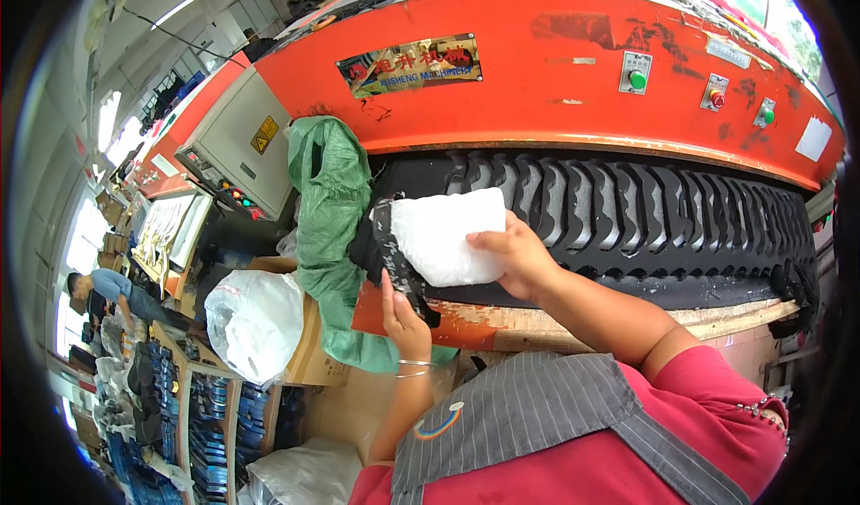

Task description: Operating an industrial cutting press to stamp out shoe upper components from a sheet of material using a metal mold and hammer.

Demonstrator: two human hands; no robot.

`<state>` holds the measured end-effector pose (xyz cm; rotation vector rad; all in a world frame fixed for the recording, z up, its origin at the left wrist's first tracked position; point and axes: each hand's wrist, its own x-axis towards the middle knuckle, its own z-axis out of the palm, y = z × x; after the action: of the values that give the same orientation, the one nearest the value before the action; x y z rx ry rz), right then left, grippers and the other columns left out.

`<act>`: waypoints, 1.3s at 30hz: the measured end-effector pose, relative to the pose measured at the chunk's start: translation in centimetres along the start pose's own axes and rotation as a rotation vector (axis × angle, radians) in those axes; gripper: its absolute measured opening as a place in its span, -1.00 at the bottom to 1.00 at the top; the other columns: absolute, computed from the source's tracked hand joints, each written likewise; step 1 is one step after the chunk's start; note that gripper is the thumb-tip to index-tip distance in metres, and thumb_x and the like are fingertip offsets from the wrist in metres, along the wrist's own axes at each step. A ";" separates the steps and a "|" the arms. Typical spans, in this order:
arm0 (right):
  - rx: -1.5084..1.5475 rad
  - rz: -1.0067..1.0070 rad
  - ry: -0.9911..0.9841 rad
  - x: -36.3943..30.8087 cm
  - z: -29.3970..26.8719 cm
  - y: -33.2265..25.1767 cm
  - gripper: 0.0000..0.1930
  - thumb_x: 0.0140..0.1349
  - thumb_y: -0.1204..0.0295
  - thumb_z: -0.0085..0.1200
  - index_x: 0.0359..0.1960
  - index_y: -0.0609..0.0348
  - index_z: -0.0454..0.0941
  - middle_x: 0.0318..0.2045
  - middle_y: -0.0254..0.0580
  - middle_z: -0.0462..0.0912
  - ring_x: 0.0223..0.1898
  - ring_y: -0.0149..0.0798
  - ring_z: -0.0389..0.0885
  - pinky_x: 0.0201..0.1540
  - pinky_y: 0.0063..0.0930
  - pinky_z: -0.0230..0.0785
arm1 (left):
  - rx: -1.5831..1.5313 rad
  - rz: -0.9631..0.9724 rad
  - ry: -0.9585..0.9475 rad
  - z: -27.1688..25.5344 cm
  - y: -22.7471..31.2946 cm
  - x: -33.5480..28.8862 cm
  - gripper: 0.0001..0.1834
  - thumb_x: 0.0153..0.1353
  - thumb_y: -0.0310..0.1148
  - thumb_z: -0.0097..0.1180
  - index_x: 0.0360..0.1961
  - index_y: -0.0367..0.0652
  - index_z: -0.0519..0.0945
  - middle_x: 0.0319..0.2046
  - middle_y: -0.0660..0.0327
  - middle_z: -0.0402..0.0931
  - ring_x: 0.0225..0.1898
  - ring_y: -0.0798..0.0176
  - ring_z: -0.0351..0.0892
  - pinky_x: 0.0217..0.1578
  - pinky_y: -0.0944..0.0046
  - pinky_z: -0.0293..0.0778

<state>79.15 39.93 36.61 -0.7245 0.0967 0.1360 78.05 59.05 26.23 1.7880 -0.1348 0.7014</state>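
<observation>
White, soft-looking pad (443, 236), held up in front of the chest, above the left end of a black sheet (685, 293); hard to tell whether one piece or a stack. Gripped at its right side by the right hand (518, 252): fingers closed on it, thumb flat across the top, underside hidden. Just to the left, seemingly touching the pad, a dark speckled bundle (394, 254), probably cloth. At its near side, the left hand (408, 326), fingers nearly straight; impossible to tell whether pinching the bundle or only resting against it.

For good handling: hold the pad level, press lightly to avoid denting, and steady the unsupported left side with the left fingers. Best to draw the bundle's loose folds clear of the pad's edge, without tugging.

Around this, wavy slots along the black sheet, a wooden edge (640, 324) on the near side, an orange machine (537, 75) on the far side. To the left, a green woven sack (324, 223), then a translucent plastic bag (255, 326).
</observation>
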 end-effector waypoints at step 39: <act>-1.657 -1.579 1.087 -6.6 -11.7 -43.8 -0.47 0.32 0.03 -0.03 0.13 0.18 0.40 -0.02 -0.01 0.58 0.01 -0.07 0.53 0.09 -0.31 0.29 | 0.872 0.222 -0.472 7.3 -4.2 13.1 -0.72 0.04 -0.23 0.25 -0.19 0.00 0.67 -0.36 0.15 0.46 -0.19 0.04 0.48 -0.13 0.08 0.38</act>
<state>79.00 -0.89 57.39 -2.2237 0.4301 -1.9449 93.41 57.20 28.31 2.7962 -0.3920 0.5028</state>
